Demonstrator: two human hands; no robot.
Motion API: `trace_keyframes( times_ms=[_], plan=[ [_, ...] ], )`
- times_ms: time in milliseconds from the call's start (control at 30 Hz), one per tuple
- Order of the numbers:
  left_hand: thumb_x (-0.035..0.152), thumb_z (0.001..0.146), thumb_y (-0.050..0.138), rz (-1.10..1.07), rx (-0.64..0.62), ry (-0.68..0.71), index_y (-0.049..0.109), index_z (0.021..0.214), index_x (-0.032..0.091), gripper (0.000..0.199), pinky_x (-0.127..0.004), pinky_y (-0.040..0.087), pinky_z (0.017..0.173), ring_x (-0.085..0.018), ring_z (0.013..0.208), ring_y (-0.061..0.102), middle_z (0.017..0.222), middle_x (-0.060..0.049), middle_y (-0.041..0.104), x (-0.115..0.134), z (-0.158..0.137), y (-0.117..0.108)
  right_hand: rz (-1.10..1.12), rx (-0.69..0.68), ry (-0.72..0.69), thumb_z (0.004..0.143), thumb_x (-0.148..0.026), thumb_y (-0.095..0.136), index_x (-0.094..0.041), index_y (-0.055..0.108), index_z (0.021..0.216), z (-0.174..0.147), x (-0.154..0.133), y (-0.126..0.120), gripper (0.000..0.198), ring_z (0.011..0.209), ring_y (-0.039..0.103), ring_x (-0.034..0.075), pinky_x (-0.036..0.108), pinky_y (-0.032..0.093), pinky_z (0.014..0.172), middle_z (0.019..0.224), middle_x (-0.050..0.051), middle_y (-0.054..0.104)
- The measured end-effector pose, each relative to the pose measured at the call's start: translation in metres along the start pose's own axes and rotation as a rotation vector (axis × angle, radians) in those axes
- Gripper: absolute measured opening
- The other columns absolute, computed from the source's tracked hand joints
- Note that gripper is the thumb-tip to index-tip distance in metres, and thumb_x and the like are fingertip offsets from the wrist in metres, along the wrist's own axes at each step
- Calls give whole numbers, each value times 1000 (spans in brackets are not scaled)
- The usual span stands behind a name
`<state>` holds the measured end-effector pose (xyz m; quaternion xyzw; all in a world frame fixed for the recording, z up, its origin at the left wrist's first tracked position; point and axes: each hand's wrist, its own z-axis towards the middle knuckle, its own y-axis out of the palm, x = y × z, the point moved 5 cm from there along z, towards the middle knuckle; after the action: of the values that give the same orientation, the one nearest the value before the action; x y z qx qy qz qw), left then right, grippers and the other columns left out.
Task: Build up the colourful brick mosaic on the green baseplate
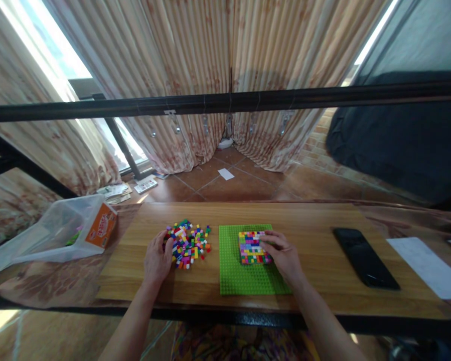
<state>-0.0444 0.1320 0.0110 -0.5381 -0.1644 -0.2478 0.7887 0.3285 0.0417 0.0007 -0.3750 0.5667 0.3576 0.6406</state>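
My left hand point(159, 258) rests at the left edge of a loose pile of small coloured toy bricks point(189, 244), its thumb and fingers apart around that edge. On the green baseplate point(233, 281) stands a multicoloured block of bricks point(250, 248), laid in tight rows. My right hand point(283, 253) reaches over the block's right side. Its thumb and forefinger are drawn close together at the block's top; whatever they pinch is too small to make out. The hand hides part of the block and of the baseplate's right side.
A black phone point(364, 258) and a white sheet of paper point(428, 265) lie to the right. At the left, a clear plastic box point(69, 220) with an orange label lies tipped over. A black metal bar point(217, 103) crosses beyond the wooden board point(315, 220), before curtains point(195, 60).
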Motion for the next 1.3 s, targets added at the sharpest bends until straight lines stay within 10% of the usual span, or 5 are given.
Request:
trace_keyframes(
  times_ms=[333, 967, 1167, 1300],
  plan=[
    [43, 91, 39, 6, 14, 17, 56, 119, 15, 43, -45, 44, 103, -28, 116, 57, 122, -14, 63, -3, -1, 2, 140, -1, 223, 52, -34, 82, -21, 75, 88, 4, 1, 3, 39, 62, 58, 13, 24, 49, 56, 72, 0, 68],
    [36, 93, 42, 24, 25, -26, 58, 119, 15, 37, -44, 44, 103, -26, 118, 56, 122, -14, 63, 3, -6, 2, -233, -43, 42, 71, -45, 69, -19, 70, 101, 1, -17, -1, 39, 80, 65, 20, 36, 52, 73, 94, 8, 70],
    [34, 93, 44, 3, 52, -31, 58, 119, 17, 34, -43, 46, 101, -25, 116, 57, 122, -12, 64, 2, -7, 3, -560, -196, -412, 87, -31, 49, -23, 70, 96, -10, -71, 70, 24, 91, 63, 20, 36, 46, 87, 98, 6, 69],
    [33, 93, 45, 8, 55, -43, 59, 118, 17, 33, -44, 47, 99, -25, 115, 58, 120, -12, 64, 2, -8, 2, -805, -403, -448, 84, -16, 49, -20, 70, 93, -3, -61, 139, 23, 94, 61, 17, 27, 43, 87, 96, 6, 69]
  ],
)
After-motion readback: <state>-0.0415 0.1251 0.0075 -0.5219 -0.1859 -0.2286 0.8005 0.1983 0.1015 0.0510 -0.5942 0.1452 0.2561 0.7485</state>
